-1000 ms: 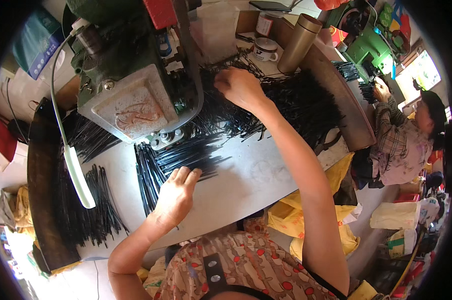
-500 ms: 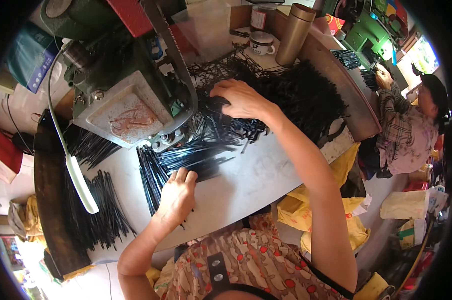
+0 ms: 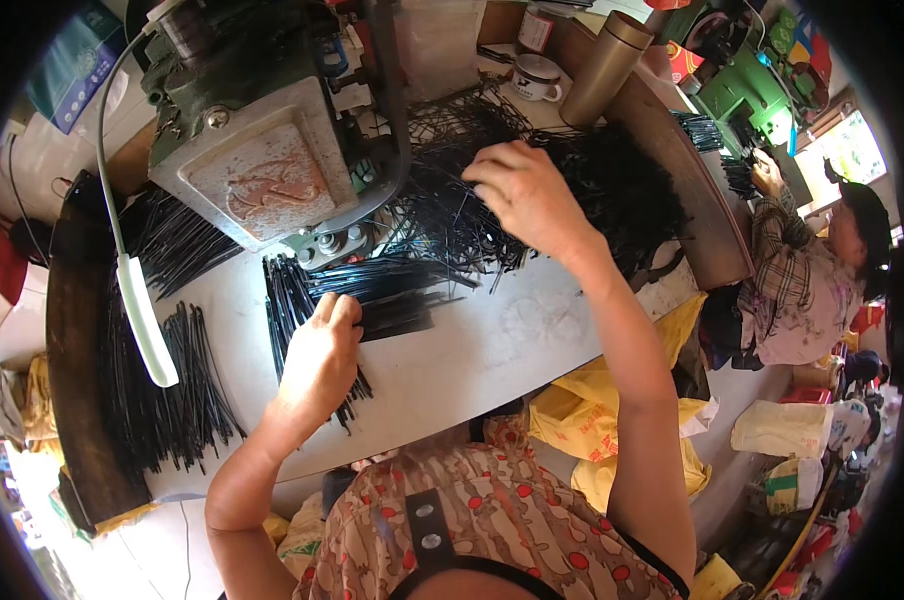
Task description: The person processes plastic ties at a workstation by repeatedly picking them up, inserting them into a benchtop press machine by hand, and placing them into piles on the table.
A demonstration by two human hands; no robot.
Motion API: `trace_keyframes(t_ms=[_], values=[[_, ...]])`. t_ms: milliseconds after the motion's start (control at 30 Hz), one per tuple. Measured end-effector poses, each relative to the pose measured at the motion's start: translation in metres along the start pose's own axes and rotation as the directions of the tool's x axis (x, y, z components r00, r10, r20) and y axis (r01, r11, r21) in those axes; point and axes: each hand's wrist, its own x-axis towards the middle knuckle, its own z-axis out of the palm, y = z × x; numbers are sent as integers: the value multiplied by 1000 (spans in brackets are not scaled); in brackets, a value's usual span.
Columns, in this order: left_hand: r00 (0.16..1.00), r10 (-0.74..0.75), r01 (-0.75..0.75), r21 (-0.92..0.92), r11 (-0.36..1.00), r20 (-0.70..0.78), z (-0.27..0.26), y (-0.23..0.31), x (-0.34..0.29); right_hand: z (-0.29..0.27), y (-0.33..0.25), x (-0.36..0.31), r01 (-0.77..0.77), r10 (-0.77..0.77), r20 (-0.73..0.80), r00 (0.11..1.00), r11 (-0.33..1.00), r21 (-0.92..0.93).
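My left hand (image 3: 322,352) is closed on thin black strips at the end of a bundle (image 3: 397,283) lying below the machine head. More strips (image 3: 284,300) stand out beneath that hand toward the table's near edge. Over a tangled heap of loose black strips (image 3: 462,225), my right hand (image 3: 532,200) is raised with its fingers curled together. What is between those fingertips is too small to make out. A green machine with a rusty cover plate (image 3: 272,185) stands just beyond my left hand, and a light shines under it.
Sorted black strips (image 3: 177,385) lie at the left beside a white lamp (image 3: 147,320). A lidded mug (image 3: 534,78) and a gold flask (image 3: 607,70) stand at the back. Yellow bags (image 3: 592,420) hang by the front edge. Another person (image 3: 812,270) works at the right.
My right hand has moved to the right over the heap, and its fingers have drawn together. My left hand stays at the bundle. The whole view has shifted slightly.
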Motion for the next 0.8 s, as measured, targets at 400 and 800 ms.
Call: trace_keyframes(t_ms=[400,800], values=[[975,-211,191,-214,958,-74,-4,-19,-5,34,10,-9,46,-41,-83,996,997,61],[952,-279,232,-296,927,-128,-8,-40,0,-16,2,-15,4,99,228,969,910,-414]])
